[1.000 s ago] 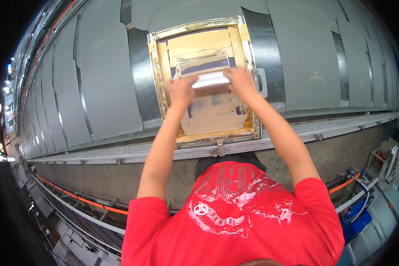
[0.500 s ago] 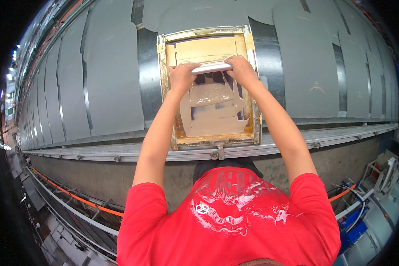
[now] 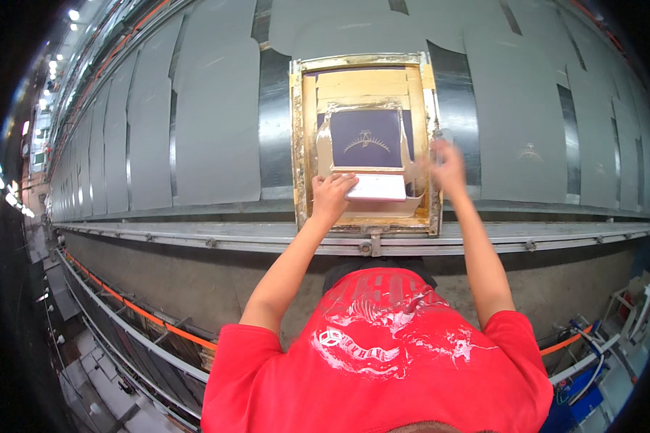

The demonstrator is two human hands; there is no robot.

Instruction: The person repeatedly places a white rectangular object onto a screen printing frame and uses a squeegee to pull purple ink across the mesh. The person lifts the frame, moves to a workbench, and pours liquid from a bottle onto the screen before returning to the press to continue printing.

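Observation:
A framed printing screen (image 3: 296, 130) lies on the long table in front of me, its rim caked with dried yellowish ink. My left hand (image 3: 331, 195) grips the left end of a squeegee (image 3: 380, 187), which lies across the near part of the mesh. Beyond the squeegee, a dark purple area (image 3: 365, 133) with a pale arched design shows. Beige ink (image 3: 383, 210) lies nearer me. My right hand (image 3: 448, 172) is off the squeegee, at the screen's right rail beside a small greyish piece (image 3: 445, 135). Motion blurs its fingers, so its grip is unclear.
Grey sheets (image 3: 217, 115) lie in rows along the table on both sides of the screen. A metal rail (image 3: 267, 242) with small stops runs along the near edge. An orange strip (image 3: 144, 315) follows another rail at lower left. Blue equipment (image 3: 585, 404) stands at lower right.
The squeegee has come toward me from the screen's far part, baring the purple area with the design. My right hand has left the squeegee for the right rail; my left still grips it.

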